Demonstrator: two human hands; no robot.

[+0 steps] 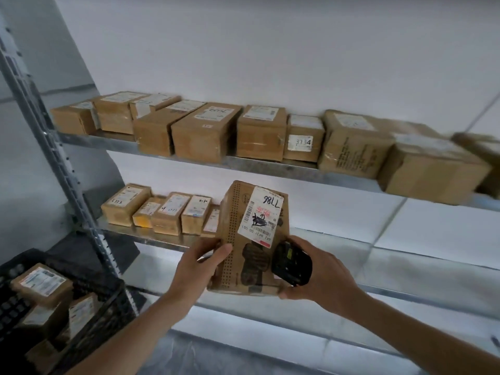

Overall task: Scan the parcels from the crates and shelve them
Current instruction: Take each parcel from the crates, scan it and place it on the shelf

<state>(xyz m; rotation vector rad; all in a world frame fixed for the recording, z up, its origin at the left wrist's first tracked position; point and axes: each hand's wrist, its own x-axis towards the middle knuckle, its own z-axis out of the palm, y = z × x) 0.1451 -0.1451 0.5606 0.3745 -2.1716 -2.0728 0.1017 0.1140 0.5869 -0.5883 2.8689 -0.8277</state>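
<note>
At frame centre, left hand (201, 262) grips a box (251, 239) labelled "7786"; right hand (322, 277) clasps a black scanner (290, 266) and props the box's underside.

Top shelf (243, 162): packed with boxes (205, 136) end to end
Middle shelf (151, 238): five parcels (173, 213) at left, bare to the right
Low left: crate (108, 299) against upright (73, 185)

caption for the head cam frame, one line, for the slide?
Left hand holds a labelled parcel while right hand aims a black scanner before half-filled shelves.
</note>
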